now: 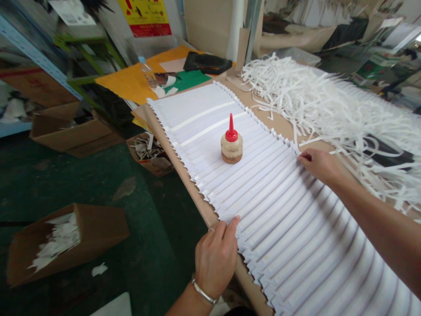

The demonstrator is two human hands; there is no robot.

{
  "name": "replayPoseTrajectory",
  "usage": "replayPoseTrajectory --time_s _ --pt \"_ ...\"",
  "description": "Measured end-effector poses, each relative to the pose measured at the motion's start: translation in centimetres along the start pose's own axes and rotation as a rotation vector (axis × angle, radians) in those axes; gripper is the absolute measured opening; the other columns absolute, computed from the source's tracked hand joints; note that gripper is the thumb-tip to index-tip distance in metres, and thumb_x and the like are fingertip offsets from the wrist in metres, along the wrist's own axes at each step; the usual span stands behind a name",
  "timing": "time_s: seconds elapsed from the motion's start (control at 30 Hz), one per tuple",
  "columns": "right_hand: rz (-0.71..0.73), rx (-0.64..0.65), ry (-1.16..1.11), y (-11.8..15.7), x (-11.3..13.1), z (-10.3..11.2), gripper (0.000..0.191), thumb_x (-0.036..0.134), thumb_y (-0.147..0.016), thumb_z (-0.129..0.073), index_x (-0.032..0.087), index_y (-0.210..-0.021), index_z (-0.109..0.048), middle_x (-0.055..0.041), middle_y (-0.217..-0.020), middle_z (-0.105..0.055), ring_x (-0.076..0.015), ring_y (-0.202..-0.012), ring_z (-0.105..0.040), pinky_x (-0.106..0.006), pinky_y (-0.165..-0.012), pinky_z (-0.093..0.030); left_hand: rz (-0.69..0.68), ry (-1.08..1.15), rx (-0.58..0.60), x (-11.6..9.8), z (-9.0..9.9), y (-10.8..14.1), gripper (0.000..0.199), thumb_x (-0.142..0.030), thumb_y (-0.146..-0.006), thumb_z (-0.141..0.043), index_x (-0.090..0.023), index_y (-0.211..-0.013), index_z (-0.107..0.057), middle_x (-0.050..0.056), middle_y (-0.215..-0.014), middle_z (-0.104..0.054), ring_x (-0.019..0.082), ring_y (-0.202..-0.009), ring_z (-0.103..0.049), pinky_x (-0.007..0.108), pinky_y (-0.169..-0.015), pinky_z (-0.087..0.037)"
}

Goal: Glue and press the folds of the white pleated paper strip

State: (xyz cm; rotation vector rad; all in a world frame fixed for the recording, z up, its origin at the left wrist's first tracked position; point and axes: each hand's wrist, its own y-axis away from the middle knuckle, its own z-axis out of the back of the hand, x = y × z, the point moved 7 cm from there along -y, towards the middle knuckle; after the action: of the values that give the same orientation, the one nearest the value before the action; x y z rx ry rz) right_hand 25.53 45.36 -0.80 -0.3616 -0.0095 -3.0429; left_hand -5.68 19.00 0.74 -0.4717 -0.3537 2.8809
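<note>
Seen from the head camera, the person's left hand (215, 259) is gripping the near edge of a pleated white paper sheet (263, 188), its fingers curling over the zigzag folds and its thumb lying on top. A ring and a metal bangle (204, 293) are sitting on that hand and wrist. The right hand (317, 166) is reaching the sheet's far edge, partly closed, with its fingertips (301, 157) bearing on the folds; whether it is pinching them or only pressing, I cannot tell.

The sheet is lying spread across a board covered in brown kraft paper (200, 193), its pleats running side to side. A glue bottle with a red nozzle (231, 142) is standing upright on the pleats, between the hands and farther off. Two cream strips (210, 129) are lying along the folds beyond it.

To the right, a heap of shredded white paper strips (329, 105) is spilling over the board. Far left, a plastic bottle (148, 72) is lying on an orange sheet (121, 81), near a green sheet (187, 81) and a black pouch (207, 63). Cardboard boxes are sitting on the green floor (158, 210) to the left, one holding white scraps (66, 245).
</note>
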Motion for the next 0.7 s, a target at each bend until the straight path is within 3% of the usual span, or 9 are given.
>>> replayPoseTrajectory --time_s 0.27,0.4,0.53,0.6,0.7 --pt "-0.048 -0.031 0.066 -0.3 0.0 -0.1 0.018 0.032 -0.086 -0.054 0.02 -0.086 -0.068 -0.008 -0.084 -0.071 -0.0211 -0.076 -0.061 -0.031 -0.065 -0.038 -0.029 -0.012 -0.032 0.0 0.1 0.0 0.039 -0.011 -0.098 -0.046 -0.019 -0.133 -0.061 0.003 -0.085 -0.065 0.019 -0.074 -0.064 0.033 -0.065 -0.053" --pt "-0.201 -0.148 0.161 -0.4 -5.4 1.8 0.031 0.036 -0.093 -0.049 0.018 -0.107 -0.07 -0.0129 -0.1 -0.071 -0.024 -0.085 -0.061 -0.033 -0.073 -0.04 -0.047 0.022 -0.051 0.1 0.1 0.0 0.039 -0.01 -0.098 -0.045 -0.019 -0.134 -0.06 0.003 -0.086 -0.066 0.019 -0.076 -0.066 0.032 -0.068 -0.054" --pt "-0.328 -0.134 0.277 1.1 -11.7 2.8 0.044 0.039 -0.094 -0.049 0.009 -0.12 -0.068 -0.0265 -0.118 -0.064 -0.0303 -0.103 -0.059 -0.039 -0.085 -0.04 -0.043 0.113 -0.057 0.6 0.1 0.1 0.04 -0.011 -0.099 -0.043 -0.019 -0.134 -0.06 0.004 -0.088 -0.068 0.019 -0.078 -0.067 0.032 -0.07 -0.056" --pt "-0.327 -0.112 0.28 2.1 -13.1 2.8 0.04 0.036 -0.092 -0.051 0.006 -0.109 -0.071 -0.029 -0.112 -0.065 -0.0328 -0.104 -0.06 -0.042 -0.089 -0.04 -0.041 0.199 -0.06 1.0 0.2 0.2 0.041 -0.012 -0.1 -0.044 -0.02 -0.137 -0.058 0.005 -0.096 -0.071 0.019 -0.086 -0.069 0.031 -0.076 -0.058" --pt "-0.305 -0.126 0.266 3.8 -13.1 3.3 0.034 0.029 -0.093 -0.045 0.01 -0.099 -0.072 -0.026 -0.108 -0.066 -0.0345 -0.105 -0.06 -0.044 -0.09 -0.04 -0.02 0.335 -0.071 1.7 0.7 0.5 0.039 -0.014 -0.101 -0.046 -0.02 -0.138 -0.057 0.007 -0.112 -0.073 0.018 -0.099 -0.07 0.029 -0.087 -0.058"
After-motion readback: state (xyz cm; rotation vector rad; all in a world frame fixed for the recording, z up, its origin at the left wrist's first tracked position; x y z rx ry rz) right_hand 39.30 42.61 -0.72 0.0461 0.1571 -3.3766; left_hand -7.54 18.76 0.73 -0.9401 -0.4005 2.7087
